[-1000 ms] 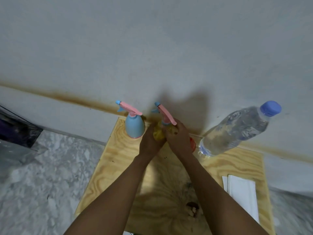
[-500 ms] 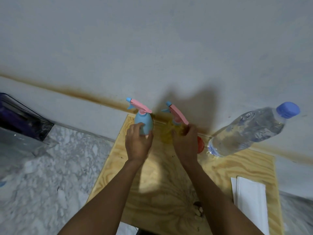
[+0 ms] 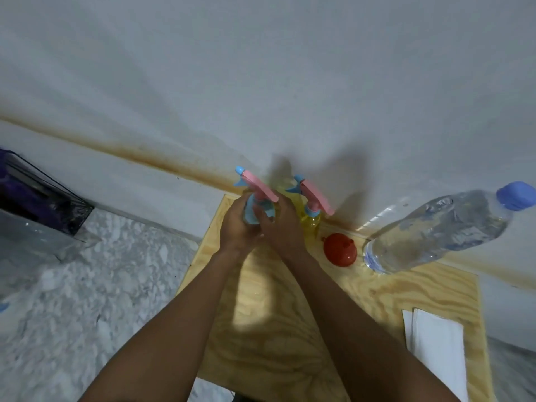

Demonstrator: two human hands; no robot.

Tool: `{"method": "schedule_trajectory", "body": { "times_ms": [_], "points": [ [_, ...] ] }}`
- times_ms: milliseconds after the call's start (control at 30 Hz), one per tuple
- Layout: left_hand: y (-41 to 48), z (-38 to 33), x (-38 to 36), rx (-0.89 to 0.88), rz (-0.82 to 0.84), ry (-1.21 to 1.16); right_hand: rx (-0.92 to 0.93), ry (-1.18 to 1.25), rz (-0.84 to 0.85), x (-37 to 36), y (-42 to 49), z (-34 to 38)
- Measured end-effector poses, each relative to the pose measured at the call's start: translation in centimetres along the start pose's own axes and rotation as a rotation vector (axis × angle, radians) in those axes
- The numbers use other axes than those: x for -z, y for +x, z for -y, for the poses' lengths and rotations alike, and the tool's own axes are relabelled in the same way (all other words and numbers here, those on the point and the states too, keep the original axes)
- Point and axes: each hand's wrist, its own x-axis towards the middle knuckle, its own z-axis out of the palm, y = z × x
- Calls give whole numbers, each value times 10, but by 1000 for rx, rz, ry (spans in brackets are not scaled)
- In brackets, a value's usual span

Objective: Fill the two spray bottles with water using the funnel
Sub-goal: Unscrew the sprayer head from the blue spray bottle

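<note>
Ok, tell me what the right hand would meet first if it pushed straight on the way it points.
The blue spray bottle: the right hand grips it, fingers pointing toward the wall. Past the bottle it would likely meet the wall, though depth is unclear.

Funnel [image 3: 340, 250] hemmed in: yellow sprayer [image 3: 311, 220] just left, water bottle [image 3: 435, 230] just right, wall [image 3: 319, 82] behind. Bare board [image 3: 365, 294] in front of funnel open; paper [image 3: 435, 349] far front-right, right forearm [image 3: 333, 303] front-left.

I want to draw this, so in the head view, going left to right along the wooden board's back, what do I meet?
A blue plastic spray bottle with pink trigger, yellow plastic spray bottle with pink trigger, red plastic funnel, clear plastic water bottle with blue cap.
</note>
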Motion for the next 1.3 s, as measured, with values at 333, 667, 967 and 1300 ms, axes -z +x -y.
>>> {"method": "schedule_trajectory", "body": {
  "times_ms": [333, 667, 967, 1300],
  "points": [
    [-33, -14, 24, 83, 115, -232, -37, 34, -112, 14, -21, 16],
    [-74, -37, 39, 13, 272, -278, -6, 130, 38, 56, -61, 31],
    [-94, -58, 48, 6, 438, -314, 26, 360, 223, 95, -88, 35],
    [-114, -72, 29, -37, 393, -391, -61, 457, -53, 89, -113, 33]
  ]
}}
